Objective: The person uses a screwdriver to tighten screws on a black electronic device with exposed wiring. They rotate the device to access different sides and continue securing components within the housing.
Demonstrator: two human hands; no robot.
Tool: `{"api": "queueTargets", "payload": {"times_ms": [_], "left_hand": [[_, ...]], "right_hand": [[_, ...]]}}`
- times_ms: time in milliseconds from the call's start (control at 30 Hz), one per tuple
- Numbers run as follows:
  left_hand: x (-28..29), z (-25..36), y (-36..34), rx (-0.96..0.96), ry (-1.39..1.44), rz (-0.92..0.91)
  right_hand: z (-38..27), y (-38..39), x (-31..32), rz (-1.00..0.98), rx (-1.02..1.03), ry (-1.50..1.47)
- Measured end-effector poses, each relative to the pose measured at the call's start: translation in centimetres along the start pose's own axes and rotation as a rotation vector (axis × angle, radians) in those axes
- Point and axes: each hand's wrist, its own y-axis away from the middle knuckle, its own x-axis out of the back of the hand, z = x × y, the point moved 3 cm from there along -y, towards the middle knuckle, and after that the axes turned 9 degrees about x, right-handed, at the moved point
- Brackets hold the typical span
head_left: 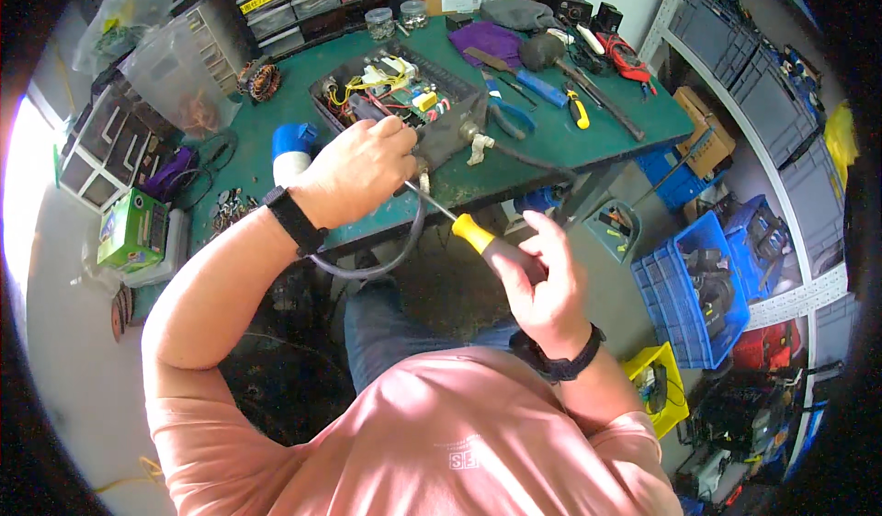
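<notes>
A black open-topped box full of wires and a circuit board stands near the front edge of the bench. My left hand is closed at the box's near side, and its own wrist hides what the fingers grip. My right hand is wrapped round a screwdriver with a yellow and dark handle. The shaft points up and left to the box's front, close to a cable fitting beside my left fingers; the tip's exact contact is hidden. From there a grey cable loops below the bench edge.
A blue and white plug lies left of the box. Right of it are pliers, a blue-handled tool and a mallet. Loose small parts lie at left. Blue crates stand on the floor at right.
</notes>
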Motion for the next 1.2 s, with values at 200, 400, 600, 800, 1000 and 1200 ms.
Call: {"api": "queueTargets", "payload": {"times_ms": [200,400,600,800,1000,1200], "left_hand": [[-0.4,0.1,0.2,-0.048,-0.035,0.026],[-0.8,0.2,0.2,-0.058,-0.023,0.077],[-1.5,0.1,0.4,-0.060,-0.043,0.098],[-1.1,0.1,0.7,-0.052,0.004,0.087],[-1.2,0.1,0.8,-0.030,0.004,0.031],[-1.3,-0.1,0.8,-0.027,-0.001,0.047]], "right_hand": [[-1.9,-1.3,0.3,0.169,0.352,0.230],[-1.0,-0.4,-0.3,0.184,0.194,0.081],[1.1,0.3,0.0,-0.040,-0.314,-0.218],[-0.8,0.9,-0.5,0.070,0.318,0.181],[1.1,1.5,-0.5,0.086,0.003,-0.128],[-0.4,1.0,-0.1,0.024,0.157,0.073]]}}
